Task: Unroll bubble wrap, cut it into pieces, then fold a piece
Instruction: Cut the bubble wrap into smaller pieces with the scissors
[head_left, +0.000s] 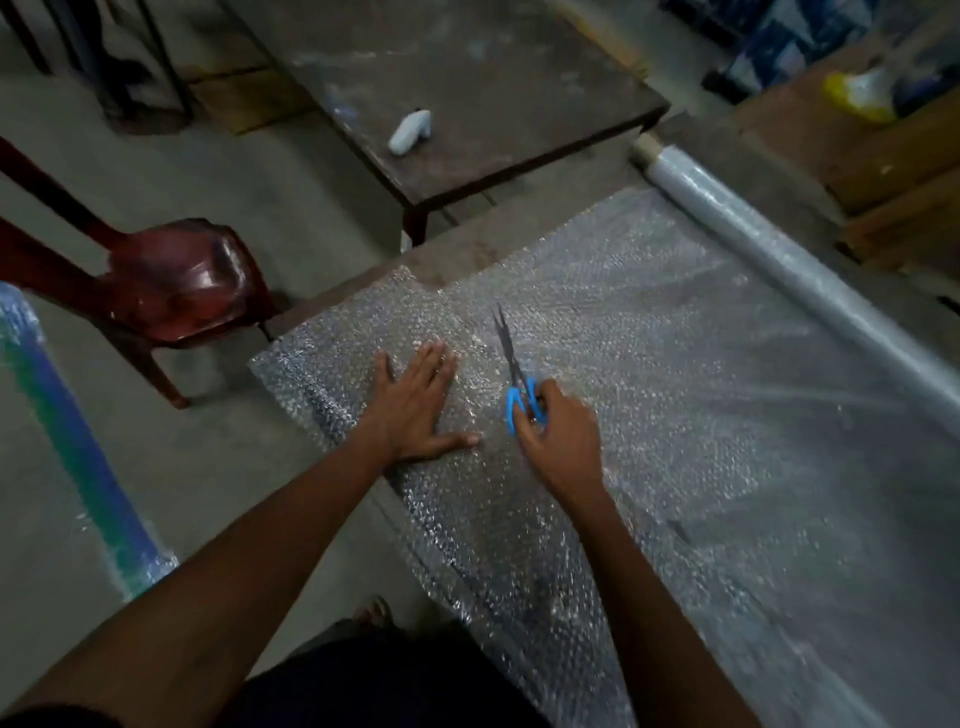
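Bubble wrap (675, 389) sheet lies spread, shiny and bumpy, across the table (467, 249), its roll (779, 249) at two o'clock. Left hand (415, 400) presses flat, fingers splayed; right hand (561, 431) grips blue-handled scissors (511, 364), blades pointing twelve o'clock. Red chair (182, 280) at nine o'clock.

One head-worn camera looks steeply down, close over the table (519, 223) edge
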